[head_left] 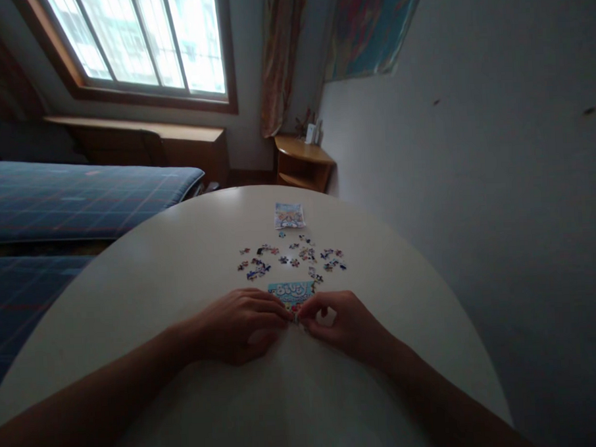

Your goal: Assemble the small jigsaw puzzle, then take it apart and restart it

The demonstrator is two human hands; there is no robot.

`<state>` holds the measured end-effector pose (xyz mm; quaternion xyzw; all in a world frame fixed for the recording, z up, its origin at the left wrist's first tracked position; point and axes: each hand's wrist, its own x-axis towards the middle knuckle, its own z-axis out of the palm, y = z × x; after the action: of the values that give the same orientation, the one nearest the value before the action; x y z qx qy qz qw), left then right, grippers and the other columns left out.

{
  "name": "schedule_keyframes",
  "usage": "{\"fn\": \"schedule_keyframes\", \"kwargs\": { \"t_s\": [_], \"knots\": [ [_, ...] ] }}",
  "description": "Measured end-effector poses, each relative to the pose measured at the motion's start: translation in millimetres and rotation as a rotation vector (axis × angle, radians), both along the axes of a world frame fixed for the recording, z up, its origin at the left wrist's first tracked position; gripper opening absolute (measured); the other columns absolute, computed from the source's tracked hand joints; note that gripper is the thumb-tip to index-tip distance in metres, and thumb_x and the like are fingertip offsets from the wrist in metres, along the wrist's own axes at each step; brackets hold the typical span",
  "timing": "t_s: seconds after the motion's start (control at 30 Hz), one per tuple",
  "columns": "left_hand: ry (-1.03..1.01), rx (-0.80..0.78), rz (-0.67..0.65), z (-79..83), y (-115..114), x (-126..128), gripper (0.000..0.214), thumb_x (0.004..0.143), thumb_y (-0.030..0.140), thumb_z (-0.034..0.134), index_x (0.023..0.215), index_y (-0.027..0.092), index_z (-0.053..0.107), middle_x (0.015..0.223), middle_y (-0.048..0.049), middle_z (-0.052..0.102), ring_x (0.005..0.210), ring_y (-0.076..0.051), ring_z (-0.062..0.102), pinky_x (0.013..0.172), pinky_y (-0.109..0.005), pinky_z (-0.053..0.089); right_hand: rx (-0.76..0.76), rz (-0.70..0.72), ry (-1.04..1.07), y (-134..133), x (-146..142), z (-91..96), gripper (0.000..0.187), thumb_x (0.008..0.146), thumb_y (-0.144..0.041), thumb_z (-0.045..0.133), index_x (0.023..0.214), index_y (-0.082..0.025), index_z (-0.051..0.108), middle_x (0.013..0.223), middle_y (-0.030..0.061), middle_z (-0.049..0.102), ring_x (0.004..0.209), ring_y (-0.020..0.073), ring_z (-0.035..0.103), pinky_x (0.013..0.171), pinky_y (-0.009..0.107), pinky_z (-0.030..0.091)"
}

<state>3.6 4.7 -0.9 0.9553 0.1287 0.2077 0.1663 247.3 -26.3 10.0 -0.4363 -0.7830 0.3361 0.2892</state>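
Note:
A partly joined jigsaw (292,291) with a blue lettered top strip lies on the round white table (181,255). My left hand (238,321) and my right hand (342,324) meet at its lower edge, fingertips pinched together on a small piece there. Both hands rest on the tabletop with curled fingers. Several loose puzzle pieces (292,257) are scattered just beyond the joined part. A small picture card (288,215) lies further back.
A bed with a blue plaid cover (69,194) stands to the left. A white wall (474,176) runs close along the table's right side. A wooden corner shelf (302,161) and a window (142,39) are at the back.

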Motion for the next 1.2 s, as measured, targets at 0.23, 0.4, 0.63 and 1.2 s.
{"fn": "schedule_keyframes", "kwargs": {
  "t_s": [0.23, 0.4, 0.63, 1.2],
  "knots": [
    [0.021, 0.007, 0.006, 0.1, -0.3, -0.5, 0.032, 0.085, 0.015, 0.053, 0.114, 0.022, 0.065, 0.121, -0.0047, 0.071, 0.11, -0.023, 0.066, 0.096, -0.04, 0.054, 0.118, 0.006, -0.136, -2.8, -1.8, -2.5, 0.014, 0.08, -0.014, 0.067, 0.091, -0.021, 0.072, 0.084, 0.0008, 0.072, 0.078, 0.0148, 0.065, 0.077, 0.029, 0.048],
    [0.011, 0.006, -0.001, 0.5, -1.3, 0.3, 0.028, 0.085, 0.014, 0.054, 0.11, 0.021, 0.065, 0.12, -0.0054, 0.071, 0.108, -0.023, 0.067, 0.095, -0.039, 0.054, 0.237, -0.074, -0.333, 1.2, 1.9, 0.6, 0.014, 0.077, -0.021, 0.075, 0.09, -0.021, 0.071, 0.083, 0.0012, 0.069, 0.083, 0.0187, 0.062, 0.082, 0.035, 0.044],
    [0.031, 0.007, 0.01, 0.4, -0.9, 0.5, 0.028, 0.084, 0.014, 0.055, 0.108, 0.021, 0.066, 0.119, -0.0042, 0.071, 0.109, -0.022, 0.066, 0.096, -0.039, 0.053, 0.154, -0.099, -0.403, 5.5, 3.7, 1.1, 0.009, 0.08, -0.024, 0.074, 0.089, -0.021, 0.074, 0.086, 0.0032, 0.07, 0.086, 0.0199, 0.063, 0.081, 0.035, 0.044],
    [0.016, 0.013, 0.003, 1.4, -1.5, 0.2, 0.03, 0.082, 0.013, 0.055, 0.109, 0.022, 0.066, 0.118, -0.0061, 0.071, 0.108, -0.023, 0.066, 0.096, -0.039, 0.054, -0.052, -0.078, -0.033, 4.6, 5.1, -1.7, 0.018, 0.09, -0.023, 0.058, 0.102, -0.02, 0.072, 0.084, 0.0019, 0.072, 0.073, 0.0139, 0.064, 0.068, 0.026, 0.047]
  ]
}}
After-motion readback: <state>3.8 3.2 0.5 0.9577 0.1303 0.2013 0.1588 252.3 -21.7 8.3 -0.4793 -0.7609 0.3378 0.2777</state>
